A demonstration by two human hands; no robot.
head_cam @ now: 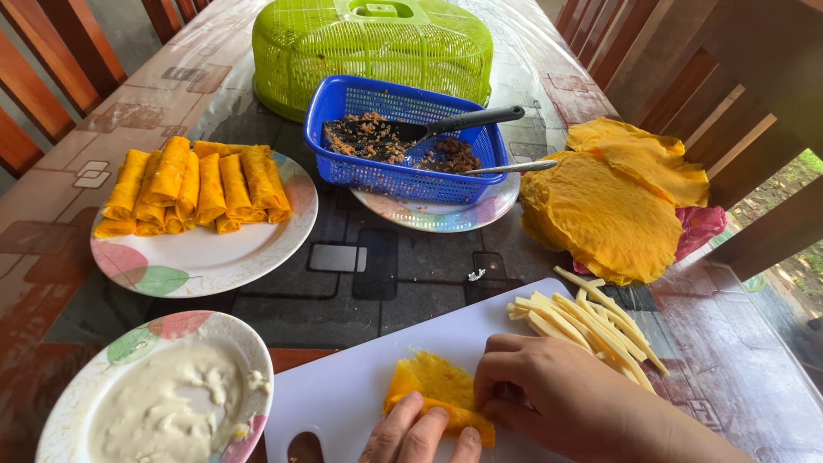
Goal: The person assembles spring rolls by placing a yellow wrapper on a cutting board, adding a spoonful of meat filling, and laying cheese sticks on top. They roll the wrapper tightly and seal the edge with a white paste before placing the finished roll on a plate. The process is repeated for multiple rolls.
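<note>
On the table [411, 283], a green mesh cover [373, 51] stands behind a blue basket [403, 167] of browned filling. One plate [206, 249] carries finished rolls [193, 184]; a bowl [154, 394] holds white paste. At the white cutting board [343, 386] near the table's edge, the left hand [420, 437] and right hand [557, 390] press, fingers together, on a yellow wrapper [433, 386].

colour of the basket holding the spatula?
Blue basket, a plastic mesh one, sitting on a plate; the black spatula lies in it. Head view shows it.
</note>
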